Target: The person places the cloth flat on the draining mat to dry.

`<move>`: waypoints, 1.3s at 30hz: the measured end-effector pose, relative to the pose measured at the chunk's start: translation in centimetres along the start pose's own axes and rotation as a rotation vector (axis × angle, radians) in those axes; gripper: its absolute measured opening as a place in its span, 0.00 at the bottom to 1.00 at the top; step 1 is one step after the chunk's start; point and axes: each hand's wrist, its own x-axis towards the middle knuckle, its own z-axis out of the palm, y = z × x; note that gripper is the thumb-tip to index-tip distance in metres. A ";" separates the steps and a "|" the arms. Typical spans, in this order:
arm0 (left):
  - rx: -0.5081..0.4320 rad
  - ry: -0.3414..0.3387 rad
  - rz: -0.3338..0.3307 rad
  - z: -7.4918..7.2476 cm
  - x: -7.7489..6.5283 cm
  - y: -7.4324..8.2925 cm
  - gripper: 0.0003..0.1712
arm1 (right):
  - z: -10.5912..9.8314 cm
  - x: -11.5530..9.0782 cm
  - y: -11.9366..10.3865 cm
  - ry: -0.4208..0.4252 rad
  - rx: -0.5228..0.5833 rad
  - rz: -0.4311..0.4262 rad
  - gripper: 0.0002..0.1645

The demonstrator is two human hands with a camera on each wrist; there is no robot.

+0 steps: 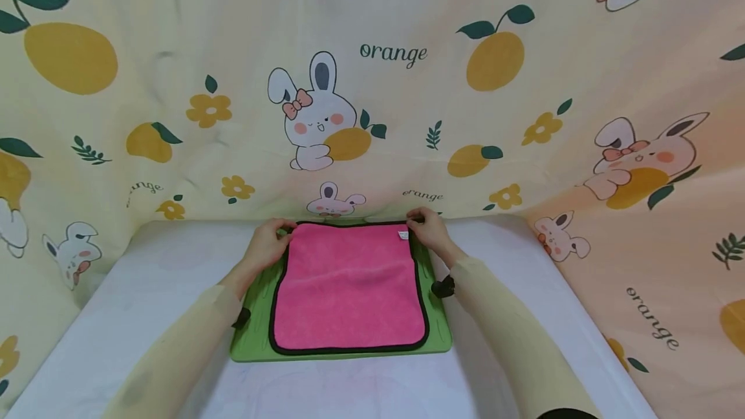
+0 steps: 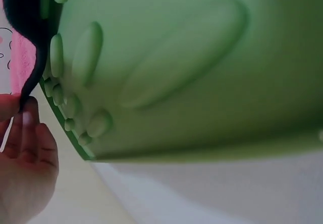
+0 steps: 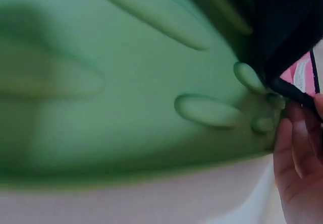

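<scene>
A pink cloth (image 1: 349,290) with black edging lies spread over a green board (image 1: 247,344), its near edge a little short of the board's front. My left hand (image 1: 266,244) pinches the cloth's far left corner between thumb and fingers. At the far right corner, beside a small white tag (image 1: 403,235), my right hand (image 1: 431,230) pinches the black edging. In the left wrist view, the edging (image 2: 36,65) runs up from the fingertips of the left hand (image 2: 30,168). The right wrist view has the right hand (image 3: 303,168) holding the edging near the board's far end.
Raised oval bumps (image 3: 209,112) cover the green board. It rests on a white table surface (image 1: 326,390). Behind and to the sides hangs a curtain (image 1: 396,102) printed with rabbits and oranges, meeting the table's back edge just past the hands.
</scene>
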 end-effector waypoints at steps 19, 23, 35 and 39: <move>0.164 -0.116 -0.048 0.0 -0.6 0.4 0.22 | 0.0 -0.8 0.9 0.074 -0.091 -0.063 0.18; 0.145 -0.109 -0.053 -0.5 -1.5 0.3 0.24 | -0.8 -2.1 0.8 0.064 -0.080 -0.102 0.20; 0.119 -0.119 -0.042 -1.1 -4.7 1.1 0.20 | -2.0 -7.4 0.2 -0.063 -0.073 -0.081 0.13; 0.157 -0.141 -0.074 -0.7 -5.3 1.6 0.19 | -1.8 -8.2 -0.3 -0.094 -0.075 -0.049 0.11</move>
